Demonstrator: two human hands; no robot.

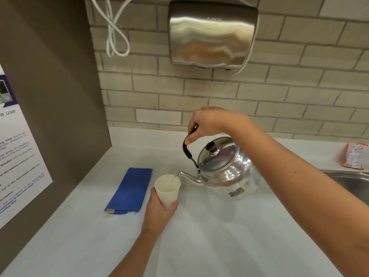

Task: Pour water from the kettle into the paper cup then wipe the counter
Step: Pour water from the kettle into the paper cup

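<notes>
A shiny steel kettle (227, 172) hangs tilted to the left above the white counter (219, 236). My right hand (209, 121) grips its black handle from above. The spout tip sits over the rim of a white paper cup (167, 189), and a thin stream of water runs into it. My left hand (157, 213) holds the cup from below and behind, tilted slightly toward the spout. A folded blue cloth (129, 190) lies flat on the counter just left of the cup.
A brown side panel with a printed notice (18, 160) closes off the left. A steel hand dryer (211, 35) hangs on the brick wall above. A sink (353, 182) edge and an orange-white packet (354, 155) are at the right.
</notes>
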